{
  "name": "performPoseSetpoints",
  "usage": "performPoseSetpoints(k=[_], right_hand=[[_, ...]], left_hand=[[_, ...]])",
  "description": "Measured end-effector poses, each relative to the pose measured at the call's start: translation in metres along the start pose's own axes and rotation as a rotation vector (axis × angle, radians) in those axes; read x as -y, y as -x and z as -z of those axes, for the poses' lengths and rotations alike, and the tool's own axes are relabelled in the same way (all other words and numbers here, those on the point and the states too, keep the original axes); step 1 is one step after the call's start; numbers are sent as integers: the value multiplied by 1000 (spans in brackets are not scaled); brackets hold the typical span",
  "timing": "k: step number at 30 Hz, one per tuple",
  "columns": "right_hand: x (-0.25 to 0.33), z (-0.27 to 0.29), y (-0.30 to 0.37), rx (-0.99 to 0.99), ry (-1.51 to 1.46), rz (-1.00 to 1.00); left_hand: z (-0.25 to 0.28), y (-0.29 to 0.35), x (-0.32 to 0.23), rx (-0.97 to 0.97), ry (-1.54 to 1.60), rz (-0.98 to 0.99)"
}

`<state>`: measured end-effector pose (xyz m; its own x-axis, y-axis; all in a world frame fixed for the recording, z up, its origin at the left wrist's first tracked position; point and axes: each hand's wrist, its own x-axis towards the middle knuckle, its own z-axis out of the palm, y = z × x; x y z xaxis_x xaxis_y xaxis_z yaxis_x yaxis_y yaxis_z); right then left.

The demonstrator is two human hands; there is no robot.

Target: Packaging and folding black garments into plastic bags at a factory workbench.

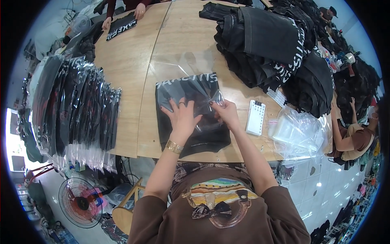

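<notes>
A folded black garment (213, 140) with white lettering lies on the table in front of me, partly inside a clear plastic bag (185, 65). Beyond the lettering, the bag's far part spreads over the bare wood. My left hand (181, 118) rests on the garment with its fingers spread, a gold bracelet at the wrist. At the garment's right side, my right hand (226, 112) pinches the bag's edge between thumb and fingers. The near end of the garment lies outside the plastic.
Bagged black garments (77, 110) stand in a row on the left. Unbagged ones (264, 40) are piled far right. A white sticker sheet (256, 118) and clear bags (298, 132) lie at right. Across the table, a person's hands (140, 11) touch another folded garment (122, 26).
</notes>
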<state>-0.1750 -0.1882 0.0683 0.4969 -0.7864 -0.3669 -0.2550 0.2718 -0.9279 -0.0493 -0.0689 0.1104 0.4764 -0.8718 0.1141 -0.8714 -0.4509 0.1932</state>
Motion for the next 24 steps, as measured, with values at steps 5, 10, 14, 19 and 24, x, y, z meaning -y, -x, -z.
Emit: performPoseSetpoints(k=[5,10,14,19,24], right_hand=[[6,5,7,-154,179,89],[35,5,36,-271,986,933],[28,10,17,-239,985,914],[7,20,-5,-269,930,962],[-11,6,1,-296,674,716]], left_hand=[[-4,-5,3,-56,-20,-92],[-22,-10,5,-282,-8,-155],[-23,-14,8,-301,4,-128],[-19,-11,23,-337,97,-51],[-39,-1,55,-218,240,51]])
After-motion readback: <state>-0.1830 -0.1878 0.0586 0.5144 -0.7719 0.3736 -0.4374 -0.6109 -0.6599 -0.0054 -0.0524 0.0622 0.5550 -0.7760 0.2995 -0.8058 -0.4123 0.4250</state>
